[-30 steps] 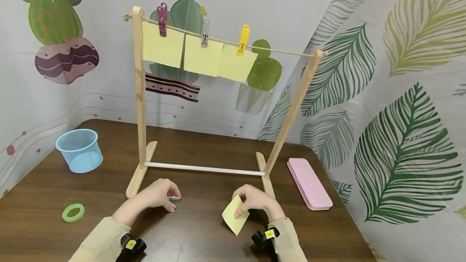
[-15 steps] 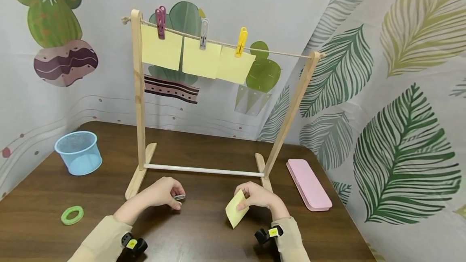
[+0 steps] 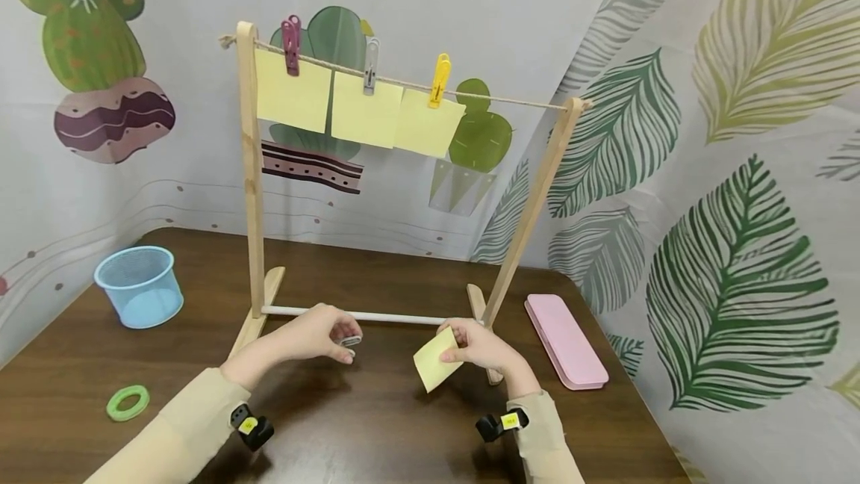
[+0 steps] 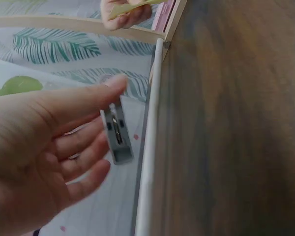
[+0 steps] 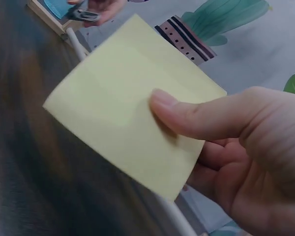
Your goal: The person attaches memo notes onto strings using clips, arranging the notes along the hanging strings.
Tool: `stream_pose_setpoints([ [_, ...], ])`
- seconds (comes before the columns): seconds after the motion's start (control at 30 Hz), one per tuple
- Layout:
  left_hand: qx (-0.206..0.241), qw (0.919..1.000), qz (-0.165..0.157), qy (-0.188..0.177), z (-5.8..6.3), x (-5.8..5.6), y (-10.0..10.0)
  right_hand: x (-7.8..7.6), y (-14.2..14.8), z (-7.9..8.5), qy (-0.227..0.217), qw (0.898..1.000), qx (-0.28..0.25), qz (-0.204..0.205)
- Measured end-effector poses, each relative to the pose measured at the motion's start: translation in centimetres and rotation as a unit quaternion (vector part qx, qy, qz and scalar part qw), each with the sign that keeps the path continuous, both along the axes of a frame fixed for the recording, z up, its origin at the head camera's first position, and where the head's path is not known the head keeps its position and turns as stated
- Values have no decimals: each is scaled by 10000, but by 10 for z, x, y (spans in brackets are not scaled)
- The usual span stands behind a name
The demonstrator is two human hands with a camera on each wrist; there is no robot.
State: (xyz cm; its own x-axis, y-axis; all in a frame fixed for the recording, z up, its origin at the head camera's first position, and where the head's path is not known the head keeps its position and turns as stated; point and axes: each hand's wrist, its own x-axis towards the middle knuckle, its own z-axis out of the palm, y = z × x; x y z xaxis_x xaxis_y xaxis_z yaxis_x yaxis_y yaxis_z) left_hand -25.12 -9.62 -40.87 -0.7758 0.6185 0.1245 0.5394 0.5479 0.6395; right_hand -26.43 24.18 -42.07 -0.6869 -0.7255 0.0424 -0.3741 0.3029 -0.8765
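Note:
My left hand [image 3: 321, 334] pinches a grey clothespin [image 4: 118, 135] between thumb and fingers, above the table in front of the rack's left half. Between the thumb and fingers of my right hand [image 3: 482, 346] is a square yellow sticky note [image 5: 113, 105], tilted and held by one side. Beyond both hands stands a wooden rack [image 3: 252, 185] with a string [image 3: 517, 101] across its top. Three yellow notes hang side by side from that string, under a purple clothespin [image 3: 291, 47], a grey clothespin [image 3: 371, 67] and a yellow clothespin [image 3: 440, 82].
A blue mesh basket [image 3: 139, 290] stands on the table at the left, with a green ring [image 3: 128, 402] nearer to me. To the right of the rack lies a pink case [image 3: 566, 342]. A white rod [image 3: 390, 317] joins the rack's feet low down.
Both hands have risen and moved away from me toward the rack, the left one also rightward. The clothespin and the sticky note have moved with them.

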Motion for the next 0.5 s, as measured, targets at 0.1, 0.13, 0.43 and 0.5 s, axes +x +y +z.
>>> stream_pose_setpoints([
  [0.1,32,9995,-30,320,12,-6,6,-1,0,11,199,9992,-100,-323],
  [0.13,52,9992,-31,405,17,-8,8,-2,0,15,308,9985,-108,-450],
  [0.43,216,9960,86,864,70,-20,31,-5,-2,55,1104,9748,-343,-1909],
  [0.5,305,9961,119,825,83,-24,36,-6,-2,64,1261,9662,-506,-2190],
])
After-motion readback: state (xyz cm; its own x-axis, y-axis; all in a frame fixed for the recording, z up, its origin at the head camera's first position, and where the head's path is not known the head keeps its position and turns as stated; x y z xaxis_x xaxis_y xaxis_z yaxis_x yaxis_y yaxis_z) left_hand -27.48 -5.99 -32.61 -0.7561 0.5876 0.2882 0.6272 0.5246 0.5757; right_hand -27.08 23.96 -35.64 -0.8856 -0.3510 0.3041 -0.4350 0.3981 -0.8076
